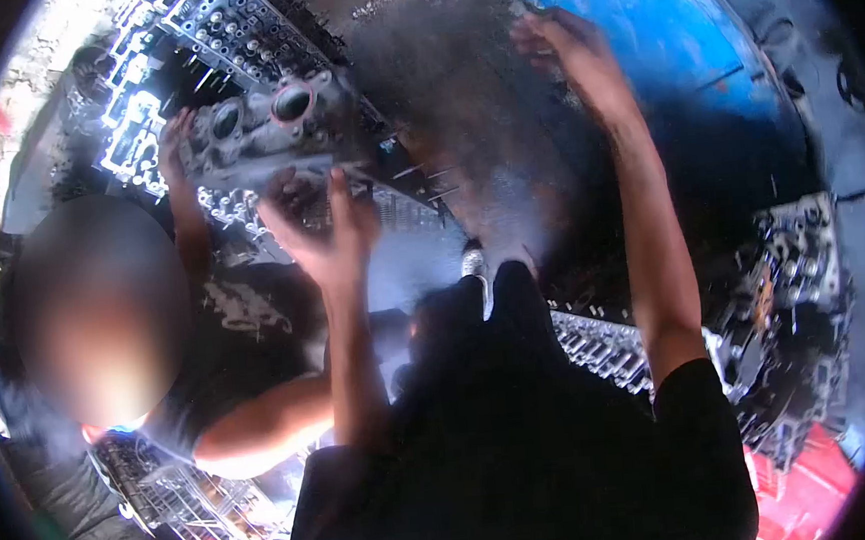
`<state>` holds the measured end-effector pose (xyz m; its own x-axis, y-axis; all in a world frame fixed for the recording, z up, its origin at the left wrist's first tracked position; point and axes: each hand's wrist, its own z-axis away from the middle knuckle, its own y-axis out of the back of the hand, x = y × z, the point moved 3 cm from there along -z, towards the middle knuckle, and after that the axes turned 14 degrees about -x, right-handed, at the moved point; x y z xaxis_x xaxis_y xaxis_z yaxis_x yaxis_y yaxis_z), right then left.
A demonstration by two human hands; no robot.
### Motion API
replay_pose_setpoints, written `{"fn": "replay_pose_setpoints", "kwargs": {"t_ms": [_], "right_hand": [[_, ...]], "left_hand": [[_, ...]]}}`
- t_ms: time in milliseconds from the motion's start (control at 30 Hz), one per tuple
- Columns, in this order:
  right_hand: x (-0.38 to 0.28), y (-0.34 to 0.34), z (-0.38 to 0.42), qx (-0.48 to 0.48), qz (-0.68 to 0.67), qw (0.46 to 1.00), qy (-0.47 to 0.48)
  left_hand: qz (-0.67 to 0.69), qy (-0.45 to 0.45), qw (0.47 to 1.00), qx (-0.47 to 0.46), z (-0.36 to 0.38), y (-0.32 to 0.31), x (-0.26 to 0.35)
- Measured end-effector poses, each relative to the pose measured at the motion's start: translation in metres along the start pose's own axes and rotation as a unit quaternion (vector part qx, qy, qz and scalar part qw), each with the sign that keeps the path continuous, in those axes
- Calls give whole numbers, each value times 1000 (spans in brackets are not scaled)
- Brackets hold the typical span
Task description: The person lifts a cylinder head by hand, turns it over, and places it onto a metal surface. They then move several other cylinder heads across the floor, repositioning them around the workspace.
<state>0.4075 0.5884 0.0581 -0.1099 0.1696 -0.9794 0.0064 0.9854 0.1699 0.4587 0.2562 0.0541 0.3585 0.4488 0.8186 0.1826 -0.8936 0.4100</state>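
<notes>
My left hand [328, 235] is raised at centre left, fingers spread, just below a grey metal casting [272, 131] with round ports. Whether my fingertips touch the casting cannot be made out. A co-worker's hand [178, 152] is at the casting's left end. Up at the right, my right hand [570, 52] is held out near a blue surface [635, 15]; its fingers are blurred but look apart, with nothing seen in them.
A co-worker leans in at the left. Cylinder heads lie at the upper left [235, 33], behind my right arm [599, 349] and at the right [803, 254]. A wire rack [208, 506] stands lower left. My feet are at centre.
</notes>
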Motion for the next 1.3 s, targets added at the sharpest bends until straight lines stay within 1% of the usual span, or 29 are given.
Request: {"fn": "replay_pose_setpoints", "kwargs": {"t_ms": [67,100,167,233,267,300,367,433,467,533,567,600,633,667,700,733,767,800,833,900,933,1033,1067,1100,1133,1167,1200,1233,1300], "right_hand": [[5,5,-35,-18,-25,999,-25],[11,11,-58,-25,-1,999,-30],[28,22,-106,-47,43,997,-36],[35,18,-155,-93,-7,993,-67],[41,12,-185,-122,-30,989,-83],[50,0,-213,-175,-31,982,-63],[67,-32,-284,-298,-31,954,-5],[69,-80,-336,-381,-53,923,30],[69,-108,-359,-428,-57,901,47],[86,-153,-382,-501,-50,863,52],[86,-182,-389,-546,-27,834,69],[77,-203,-389,-564,-33,815,127],[64,-226,-393,-585,-39,795,154],[47,-247,-391,-605,-45,777,167],[25,-269,-387,-626,-55,757,178],[4,-289,-380,-645,-67,739,181],[-21,-303,-373,-671,-83,720,157],[-22,-329,-378,-667,-80,714,197],[-31,-349,-369,-683,-129,689,205],[-44,-378,-367,-713,-137,668,167],[-45,-396,-362,-724,-158,652,160],[-52,-431,-333,-727,-169,634,203],[-54,-439,-321,-736,-136,623,226],[-50,-452,-309,-771,-124,580,232],[-47,-456,-299,-801,-120,541,227],[-44,-463,-291,-829,-113,501,221],[-38,-472,-289,-844,-148,476,197],[-36,-479,-287,-857,-181,450,173],[-31,-479,-283,-891,-208,403,6]], "left_hand": [[-10,2,1000,-5,-14,-11,-10],[-37,-7,999,12,-18,-16,-13],[-62,19,997,29,-20,-25,-21],[-40,50,996,55,-29,-38,-19],[-21,34,995,95,-35,-47,-24],[2,82,986,144,-38,-53,-32],[52,162,947,272,-48,-73,-49],[102,234,876,410,-51,-98,-59],[123,272,836,460,-45,-105,-57],[90,327,829,445,-30,-105,-54],[-19,323,845,427,-30,-108,-50],[-133,319,843,413,-29,-112,-46],[-304,310,806,402,-49,-115,-44],[-467,295,742,380,-65,-117,-40],[-355,337,737,465,-74,-117,-35],[-238,366,718,543,-85,-119,-27],[-140,368,688,609,-87,-117,-28],[-45,356,643,676,-90,-115,-29],[-21,355,628,692,-85,-119,-31],[-163,375,615,674,-89,-120,-35],[-63,291,612,733,-89,-119,-42],[-137,268,570,764,-91,-111,-46],[-116,267,550,783,-89,-111,-45],[-96,264,530,800,-88,-110,-43],[-136,301,507,796,-96,-109,-36],[-197,319,505,777,-94,-105,-36],[-259,337,497,757,-93,-102,-36],[-233,321,499,771,-87,-103,-39],[-180,286,499,798,-75,-106,-45]]}}
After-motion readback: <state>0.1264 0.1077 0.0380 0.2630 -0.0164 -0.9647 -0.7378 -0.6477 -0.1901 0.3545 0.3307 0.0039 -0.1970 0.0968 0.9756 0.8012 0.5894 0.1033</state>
